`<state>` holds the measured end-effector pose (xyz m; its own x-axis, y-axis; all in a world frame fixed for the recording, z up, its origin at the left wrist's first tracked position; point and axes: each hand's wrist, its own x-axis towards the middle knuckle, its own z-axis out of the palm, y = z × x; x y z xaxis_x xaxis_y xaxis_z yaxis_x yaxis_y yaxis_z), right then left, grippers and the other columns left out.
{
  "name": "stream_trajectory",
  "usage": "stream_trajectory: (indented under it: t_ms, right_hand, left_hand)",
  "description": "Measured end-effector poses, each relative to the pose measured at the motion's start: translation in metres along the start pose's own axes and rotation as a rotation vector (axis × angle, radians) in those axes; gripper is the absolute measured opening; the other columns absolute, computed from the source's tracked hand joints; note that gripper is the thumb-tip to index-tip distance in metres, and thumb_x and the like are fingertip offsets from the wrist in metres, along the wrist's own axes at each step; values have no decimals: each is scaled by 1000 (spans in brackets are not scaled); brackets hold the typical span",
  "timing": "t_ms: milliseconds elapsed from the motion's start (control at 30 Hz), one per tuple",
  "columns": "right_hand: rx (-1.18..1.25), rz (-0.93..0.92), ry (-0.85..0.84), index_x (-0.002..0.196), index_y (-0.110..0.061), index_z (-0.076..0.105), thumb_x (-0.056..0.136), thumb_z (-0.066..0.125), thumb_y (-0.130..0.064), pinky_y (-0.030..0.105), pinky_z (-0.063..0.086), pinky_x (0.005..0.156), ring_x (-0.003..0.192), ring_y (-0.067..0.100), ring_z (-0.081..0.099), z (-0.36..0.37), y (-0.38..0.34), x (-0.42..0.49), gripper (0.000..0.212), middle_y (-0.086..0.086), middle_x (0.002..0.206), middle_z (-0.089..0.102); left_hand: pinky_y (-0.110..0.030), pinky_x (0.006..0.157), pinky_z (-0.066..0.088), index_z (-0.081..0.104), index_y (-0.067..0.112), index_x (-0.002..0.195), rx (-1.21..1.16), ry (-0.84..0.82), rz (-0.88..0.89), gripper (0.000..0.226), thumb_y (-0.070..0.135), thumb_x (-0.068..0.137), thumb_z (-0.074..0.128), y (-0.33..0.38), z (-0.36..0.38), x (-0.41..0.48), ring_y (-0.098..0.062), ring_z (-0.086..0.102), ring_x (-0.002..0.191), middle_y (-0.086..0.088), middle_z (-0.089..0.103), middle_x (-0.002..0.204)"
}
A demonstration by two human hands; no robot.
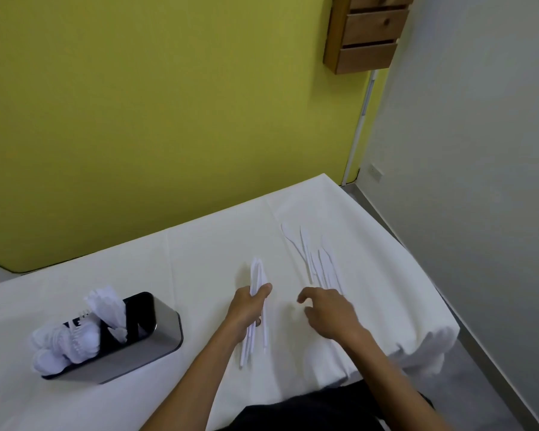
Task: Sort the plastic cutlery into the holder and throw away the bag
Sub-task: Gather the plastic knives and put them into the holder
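Fingers of the left hand clasp a cutlery bundle right of the holder, probably gathered for a single drop. The right hand, fingers loosely curled and empty, hovers at the loose cutlery lying farther right of the holder on the tabletop.

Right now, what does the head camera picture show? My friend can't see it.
A person's left hand grips a bundle of white plastic cutlery at a white-covered table, while the right hand hovers with nothing in it beside more loose pieces. A dark holder, partly filled with white cutlery, stands to the left.
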<state>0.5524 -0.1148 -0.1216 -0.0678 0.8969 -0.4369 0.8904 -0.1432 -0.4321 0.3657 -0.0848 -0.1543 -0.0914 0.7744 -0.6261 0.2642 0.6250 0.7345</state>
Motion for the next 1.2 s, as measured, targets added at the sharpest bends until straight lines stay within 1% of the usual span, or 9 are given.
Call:
stream_trajectory:
  t_ms: [100, 233, 367, 567, 667, 833, 933, 1100, 1200]
  right_hand:
    - [-214, 4, -66, 123, -30, 58, 89, 46, -5, 28, 43, 72, 96, 21, 62, -1, 12, -4, 44, 0, 110, 62]
    - [-300, -54, -105, 115, -17, 63, 86, 50, 2, 29, 43, 72, 94, 26, 62, -2, 16, 0, 37, 7, 113, 61]
    - [-389, -124, -105, 110, -11, 65, 82, 52, 9, 32, 51, 75, 93, 27, 65, -2, 18, 6, 37, 8, 109, 62]
    - [-471, -224, -44, 97, -12, 67, 84, 56, 0, 31, 51, 68, 84, 25, 65, -6, 18, 15, 21, 5, 101, 65]
    - [-346, -245, -8, 99, -16, 66, 91, 57, -13, 30, 46, 69, 88, 25, 61, -15, 15, 21, 11, 3, 104, 58]
    - [3, -187, 69, 90, -25, 62, 88, 62, -21, 29, 51, 73, 89, 17, 63, -17, -6, 25, 5, -6, 96, 68]
    - [141, -140, 86, 91, -24, 65, 87, 65, -23, 31, 54, 76, 88, 14, 64, -8, -21, 21, 4, -8, 92, 68]
    - [507, -146, 182, 87, -20, 68, 84, 73, -27, 10, 41, 55, 65, 1, 62, 0, -54, 11, 10, -8, 80, 70]
    - [552, -240, 129, 88, -20, 71, 86, 72, -30, 9, 40, 56, 62, -6, 61, 3, -72, 2, 10, -8, 82, 73]
  left_hand:
    - [-32, 69, 50, 61, 13, 103, 15, 8, -5, 30, 42, 95, 58, -3, 2, -1, -21, 62, 74, -5, 63, 83]
    - [-32, 64, 55, 58, 11, 108, -179, -52, -18, 21, 29, 98, 58, 0, 7, -8, -19, 67, 69, -9, 65, 91]
    - [-29, 52, 48, 54, 7, 103, -277, -65, -1, 15, 21, 98, 57, 4, 1, -12, -14, 50, 51, -6, 54, 75]
    - [-28, 49, 43, 57, 12, 90, -362, -46, -28, 31, 38, 88, 74, 3, -10, -16, -14, 43, 49, -1, 49, 65]
    - [-30, 51, 45, 57, 10, 84, -420, 20, -40, 42, 45, 81, 79, 5, -15, -18, -16, 46, 51, -2, 50, 63]
    - [-30, 57, 49, 56, 13, 87, -441, 172, -40, 53, 58, 73, 79, 10, -22, -19, -17, 49, 51, -4, 51, 59]
    - [-29, 55, 43, 52, 15, 91, -507, 295, 8, 51, 54, 74, 80, 17, -25, -19, -16, 44, 48, -2, 46, 57]
    - [-32, 61, 48, 59, 15, 99, -491, 296, 45, 55, 57, 71, 81, 27, -23, -21, -17, 51, 52, -1, 53, 62]
    - [-33, 70, 52, 61, 16, 96, -398, 292, 77, 42, 51, 80, 76, 35, -17, -25, -21, 66, 73, -3, 67, 81]
